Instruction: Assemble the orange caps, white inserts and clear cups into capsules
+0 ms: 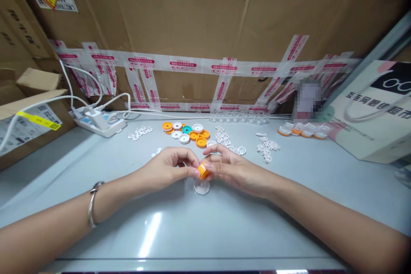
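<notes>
Head view: left hand (pixel 173 162) and right hand (pixel 231 170) pinch one orange cap (pixel 203 171), fingertips drawn together, by a clear round piece (pixel 201 187). Beyond lie shallow caps (pixel 201 142) and clear cups (pixel 239 117) in a row. Pale table (pixel 224 231) spans between forearms to its near edge; cardboard (pixel 192 8) stands behind.

My fingers (pixel 213 168) partly hide the orange cap (pixel 203 171); the view's edge crops my forearms (pixel 64 218); pixelation obscures an object (pixel 307 100) near the paper bag (pixel 362 137).

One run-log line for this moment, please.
left hand: pinching orange part | right hand: pinching orange part | just nearer: translucent disc | beyond: orange, white, green caps
</notes>
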`<state>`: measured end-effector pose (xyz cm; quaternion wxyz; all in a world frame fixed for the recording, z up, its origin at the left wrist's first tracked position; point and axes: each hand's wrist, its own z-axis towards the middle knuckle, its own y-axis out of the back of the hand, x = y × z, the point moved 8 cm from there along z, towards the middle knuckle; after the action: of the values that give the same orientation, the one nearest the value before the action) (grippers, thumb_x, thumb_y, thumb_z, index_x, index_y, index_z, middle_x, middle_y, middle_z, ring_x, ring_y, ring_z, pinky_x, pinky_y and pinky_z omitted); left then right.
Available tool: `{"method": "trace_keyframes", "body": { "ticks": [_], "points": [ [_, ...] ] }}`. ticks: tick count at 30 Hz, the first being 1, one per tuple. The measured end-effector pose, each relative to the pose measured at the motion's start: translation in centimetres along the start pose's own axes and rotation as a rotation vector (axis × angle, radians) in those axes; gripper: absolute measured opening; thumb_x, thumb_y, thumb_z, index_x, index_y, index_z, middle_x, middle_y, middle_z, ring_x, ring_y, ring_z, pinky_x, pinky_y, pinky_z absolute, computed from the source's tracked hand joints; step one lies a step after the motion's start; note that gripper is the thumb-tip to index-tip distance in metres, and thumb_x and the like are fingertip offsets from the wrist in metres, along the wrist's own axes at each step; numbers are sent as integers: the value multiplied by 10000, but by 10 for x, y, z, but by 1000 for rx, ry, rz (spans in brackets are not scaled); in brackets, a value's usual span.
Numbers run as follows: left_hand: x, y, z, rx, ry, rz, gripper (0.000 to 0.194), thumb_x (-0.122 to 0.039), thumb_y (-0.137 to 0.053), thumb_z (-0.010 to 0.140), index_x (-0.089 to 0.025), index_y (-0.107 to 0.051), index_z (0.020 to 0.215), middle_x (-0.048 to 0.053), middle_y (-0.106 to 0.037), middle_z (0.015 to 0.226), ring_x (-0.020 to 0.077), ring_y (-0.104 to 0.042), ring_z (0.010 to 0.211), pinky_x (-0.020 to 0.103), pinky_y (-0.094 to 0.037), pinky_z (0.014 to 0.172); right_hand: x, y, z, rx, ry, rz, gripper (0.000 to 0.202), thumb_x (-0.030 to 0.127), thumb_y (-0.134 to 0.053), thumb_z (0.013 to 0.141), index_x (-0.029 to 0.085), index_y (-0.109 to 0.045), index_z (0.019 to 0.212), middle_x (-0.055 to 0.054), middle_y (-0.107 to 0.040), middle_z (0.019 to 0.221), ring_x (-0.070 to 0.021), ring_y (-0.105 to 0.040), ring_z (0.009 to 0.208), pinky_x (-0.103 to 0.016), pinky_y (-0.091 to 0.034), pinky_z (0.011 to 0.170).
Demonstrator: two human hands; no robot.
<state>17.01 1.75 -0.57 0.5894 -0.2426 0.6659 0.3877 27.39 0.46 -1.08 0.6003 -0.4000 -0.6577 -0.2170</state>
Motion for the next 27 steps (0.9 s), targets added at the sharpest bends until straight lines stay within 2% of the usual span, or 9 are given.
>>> {"method": "trace_keyframes", "body": {
  "ticks": [4,6,8,12,16,21,27],
  "points": [
    [-2,8,1,42,-6,63,110,-235,-654,728,-135,-609,731,-6,-610,707,101,-530,667,223,-416,649,17,13,-4,-27,125,-591,551,406,-715,660,227,-447,1107,-39,-513,1045,-159,-517,894,-322,-417,803],
    [-1,10,1,72,-5,99,107,-228,-655,724,-132,-610,730,-3,-619,714,104,-538,679,223,-423,665,15,11,-6,37,123,-867,555,370,-735,632,238,-514,1123,-30,-500,1026,-172,-485,917,-319,-404,818],
    [1,10,2,108,9,117,116,-236,-649,728,-128,-609,743,3,-629,720,106,-545,677,222,-426,662,8,5,-6,130,120,-996,507,307,-717,645,248,-554,1121,-19,-490,978,-175,-471,918,-315,-397,832],
    [5,12,2,154,25,147,140,-253,-628,741,-119,-604,773,22,-636,747,117,-550,690,228,-426,655,2,-2,-4,135,187,-1036,426,239,-666,680,264,-594,1099,-12,-473,926,-168,-470,886,-295,-400,816],
    [5,15,3,157,0,209,149,-265,-619,751,-120,-610,783,27,-634,765,126,-555,715,235,-432,677,-4,1,2,61,195,-990,337,284,-669,694,251,-623,1025,-13,-481,914,-166,-488,881,-293,-401,813],
    [6,12,4,180,-60,262,124,-252,-626,758,-128,-630,760,22,-646,760,114,-560,712,214,-443,683,-3,7,5,-89,250,-964,309,315,-731,642,212,-612,909,-15,-507,906,-167,-501,864,-282,-407,773],
    [8,5,6,202,-129,273,132,-251,-625,774,-122,-644,759,46,-667,803,127,-596,749,224,-468,717,-8,11,6,-143,275,-945,299,391,-757,617,194,-633,804,-15,-521,850,-164,-511,822,-285,-406,751]
  ]
}}
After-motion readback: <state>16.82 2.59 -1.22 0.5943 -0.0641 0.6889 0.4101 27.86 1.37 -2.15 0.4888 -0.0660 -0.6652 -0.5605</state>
